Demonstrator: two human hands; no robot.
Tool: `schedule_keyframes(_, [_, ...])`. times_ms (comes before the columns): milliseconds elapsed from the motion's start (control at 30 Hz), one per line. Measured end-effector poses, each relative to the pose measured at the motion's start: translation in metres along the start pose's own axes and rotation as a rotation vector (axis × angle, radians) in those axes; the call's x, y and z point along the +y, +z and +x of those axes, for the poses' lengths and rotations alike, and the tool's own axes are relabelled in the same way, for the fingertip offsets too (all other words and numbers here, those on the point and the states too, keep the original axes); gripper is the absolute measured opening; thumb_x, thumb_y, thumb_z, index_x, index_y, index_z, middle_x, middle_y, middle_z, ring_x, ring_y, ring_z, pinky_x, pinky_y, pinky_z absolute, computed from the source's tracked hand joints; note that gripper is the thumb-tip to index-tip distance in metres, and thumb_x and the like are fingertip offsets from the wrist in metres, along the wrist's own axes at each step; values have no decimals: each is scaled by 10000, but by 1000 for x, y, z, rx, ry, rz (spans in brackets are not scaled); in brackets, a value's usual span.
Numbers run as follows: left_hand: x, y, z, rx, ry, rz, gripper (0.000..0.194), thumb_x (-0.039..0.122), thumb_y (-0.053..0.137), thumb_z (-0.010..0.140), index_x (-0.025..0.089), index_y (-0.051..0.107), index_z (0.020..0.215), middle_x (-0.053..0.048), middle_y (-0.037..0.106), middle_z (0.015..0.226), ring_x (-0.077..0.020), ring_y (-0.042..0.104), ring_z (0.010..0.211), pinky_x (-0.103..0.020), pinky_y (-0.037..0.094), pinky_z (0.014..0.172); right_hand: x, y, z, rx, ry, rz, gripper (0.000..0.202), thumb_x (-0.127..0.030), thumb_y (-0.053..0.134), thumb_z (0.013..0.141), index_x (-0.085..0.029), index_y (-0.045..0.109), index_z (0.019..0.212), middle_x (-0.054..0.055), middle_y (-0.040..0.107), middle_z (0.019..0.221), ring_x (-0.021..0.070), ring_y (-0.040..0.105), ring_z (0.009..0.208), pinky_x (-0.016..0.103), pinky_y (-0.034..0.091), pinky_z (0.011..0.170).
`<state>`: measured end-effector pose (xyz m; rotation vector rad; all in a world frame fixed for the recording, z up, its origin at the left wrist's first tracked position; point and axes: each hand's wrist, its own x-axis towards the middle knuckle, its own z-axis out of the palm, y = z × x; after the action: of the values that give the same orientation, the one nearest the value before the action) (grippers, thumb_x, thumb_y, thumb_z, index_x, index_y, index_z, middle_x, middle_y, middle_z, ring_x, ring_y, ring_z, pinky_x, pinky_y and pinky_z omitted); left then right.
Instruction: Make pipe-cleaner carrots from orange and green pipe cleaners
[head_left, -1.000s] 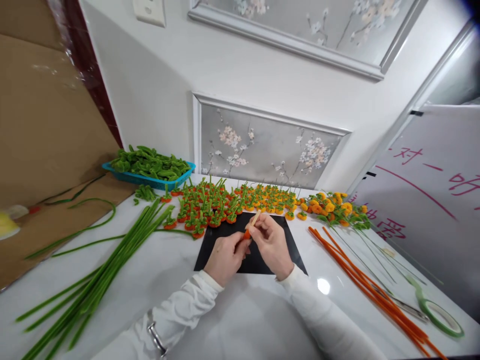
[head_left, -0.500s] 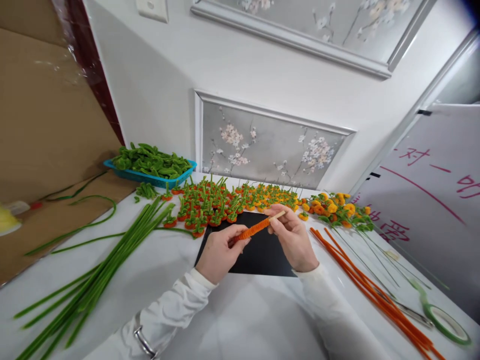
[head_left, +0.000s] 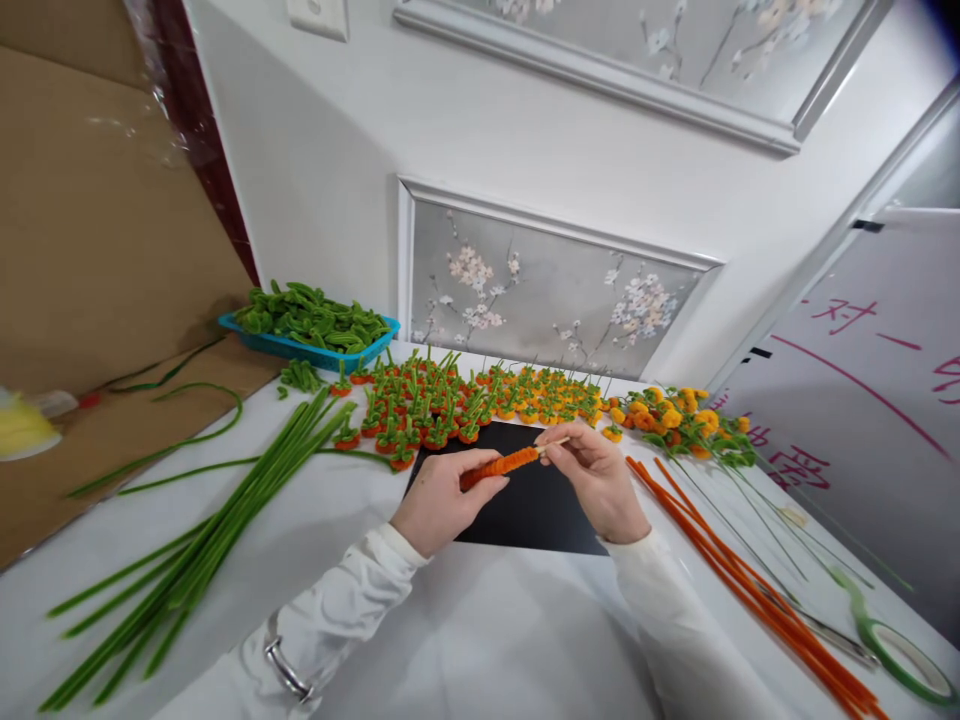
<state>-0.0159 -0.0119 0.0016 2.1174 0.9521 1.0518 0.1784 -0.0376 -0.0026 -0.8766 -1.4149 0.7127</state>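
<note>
Above the black mat (head_left: 517,515), my left hand (head_left: 446,500) is closed on an orange pipe cleaner coil (head_left: 510,463), wound tightly round a thin pale wooden stick (head_left: 551,446). My right hand (head_left: 596,480) pinches the bare end of that stick between thumb and fingertips, just right of the coil. The coil lies slanted, its right end a little higher, and its left end is hidden in my left hand. Loose orange pipe cleaners (head_left: 739,560) lie to the right of my right hand. Small orange pumpkin-like pieces with green stems (head_left: 439,430) stand behind the mat.
At the back left a blue tray (head_left: 315,357) holds green fuzzy pieces. Long green pipe cleaners (head_left: 217,540) lie at left. Yellow-orange pieces (head_left: 551,400) stand at the back, beside a bunch of wired flowers (head_left: 686,420). Green tape (head_left: 911,660) and metal scissors (head_left: 836,640) are at right.
The view has shifted slightly, so the scene sits a little further right. Both hands still hold the coil and stick; the coil lies flatter and the bare stick end looks thinner.
</note>
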Motion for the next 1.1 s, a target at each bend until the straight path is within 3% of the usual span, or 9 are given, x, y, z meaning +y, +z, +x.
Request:
schedule_keyframes(167, [2, -1, 0, -19, -13, 36, 233, 320, 529, 797, 156, 689, 760, 6, 577, 577, -105, 458, 518, -200, 334, 492, 0, 2, -1, -33, 2, -3, 92, -293, 597, 809, -222, 615, 865, 31, 632, 897, 146, 580, 724, 314, 499, 697])
schedule_keyframes(633, [-2, -2, 4, -58, -93, -193, 199, 303, 572, 775, 129, 669, 790, -42, 650, 720, -156, 573, 673, -245, 443, 642, 2, 0, -1, -98, -11, -8, 78, -263, 576, 826, -229, 621, 879, 27, 625, 908, 140, 571, 716, 307, 477, 696])
schedule_keyframes(900, [-3, -1, 4, -13, -105, -311, 152, 262, 607, 747, 120, 661, 757, -45, 659, 721, -160, 593, 694, -253, 458, 673, 0, 2, -2, -98, -17, -21, 71, -252, 565, 834, -230, 619, 876, 23, 621, 915, 131, 569, 705, 300, 477, 697])
schedule_keyframes(1100, [-5, 1, 3, 55, -72, -249, 139, 264, 603, 745, 136, 658, 734, -25, 653, 692, -147, 583, 657, -239, 450, 634, 4, 3, -2, -99, -38, -17, 82, -266, 559, 837, -214, 608, 876, 28, 613, 908, 124, 569, 694, 292, 483, 686])
